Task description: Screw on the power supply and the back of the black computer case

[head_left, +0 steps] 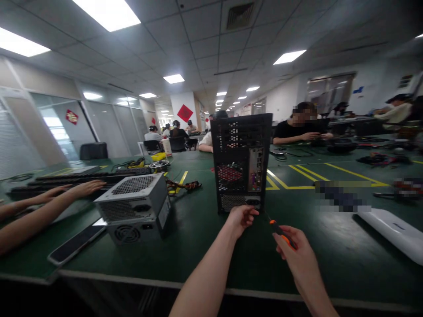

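A black computer tower (243,152) stands upright on the green table, its back panel with vents and ports facing me. Low in that panel sits a power supply (235,202). My left hand (243,220) is at the bottom of the back panel, fingers curled and drawn together; whatever they hold, if anything, is too small to name. In my right hand (299,248) is a screwdriver (280,234) with an orange and black handle. Its thin shaft points up and left toward the lower right corner of the tower.
Two stacked grey power supplies (134,207) stand left, near a phone (76,242). Another person's hands (81,189) rest by black keyboards (89,178). A white device (393,233) lies right. Across the table a person in black (299,125) handles something dark.
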Motion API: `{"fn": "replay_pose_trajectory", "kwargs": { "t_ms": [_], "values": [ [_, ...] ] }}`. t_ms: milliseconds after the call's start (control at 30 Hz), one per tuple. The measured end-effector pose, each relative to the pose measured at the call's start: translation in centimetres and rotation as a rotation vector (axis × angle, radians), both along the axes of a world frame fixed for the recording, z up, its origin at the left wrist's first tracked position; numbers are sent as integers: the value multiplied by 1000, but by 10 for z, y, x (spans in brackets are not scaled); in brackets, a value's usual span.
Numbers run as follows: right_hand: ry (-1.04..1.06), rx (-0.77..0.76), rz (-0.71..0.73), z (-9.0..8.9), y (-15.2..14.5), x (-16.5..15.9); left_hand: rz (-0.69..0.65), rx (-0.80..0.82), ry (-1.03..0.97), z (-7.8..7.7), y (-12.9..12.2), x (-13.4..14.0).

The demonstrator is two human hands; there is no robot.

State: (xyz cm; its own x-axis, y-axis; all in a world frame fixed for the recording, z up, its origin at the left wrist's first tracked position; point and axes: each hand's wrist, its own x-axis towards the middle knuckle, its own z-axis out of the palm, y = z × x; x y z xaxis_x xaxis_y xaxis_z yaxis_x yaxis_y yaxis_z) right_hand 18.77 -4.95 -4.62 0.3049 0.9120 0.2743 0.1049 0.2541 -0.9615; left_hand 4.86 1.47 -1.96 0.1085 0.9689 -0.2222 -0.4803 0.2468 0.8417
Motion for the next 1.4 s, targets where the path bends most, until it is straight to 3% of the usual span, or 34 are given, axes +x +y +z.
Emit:
{"fn": "replay_pose_trajectory", "kwargs": {
  "t_ms": [167, 433, 933, 1200, 1400],
  "values": [
    [8, -116, 114, -15, 12, 6, -19, 13, 50, -4, 4, -3],
    [12, -109, 137, -19, 13, 8, -24, 20, 50, -4, 3, -3],
    [159, -137, 87, 2, -1, 4, -32, 38, 9, -5, 4, -1],
    [100, -131, 65, -4, 5, 6, -34, 48, -29, -7, 6, 1],
    [-71, -113, 56, -5, 10, 10, -28, 29, -40, -8, 8, 1]
  ]
}}
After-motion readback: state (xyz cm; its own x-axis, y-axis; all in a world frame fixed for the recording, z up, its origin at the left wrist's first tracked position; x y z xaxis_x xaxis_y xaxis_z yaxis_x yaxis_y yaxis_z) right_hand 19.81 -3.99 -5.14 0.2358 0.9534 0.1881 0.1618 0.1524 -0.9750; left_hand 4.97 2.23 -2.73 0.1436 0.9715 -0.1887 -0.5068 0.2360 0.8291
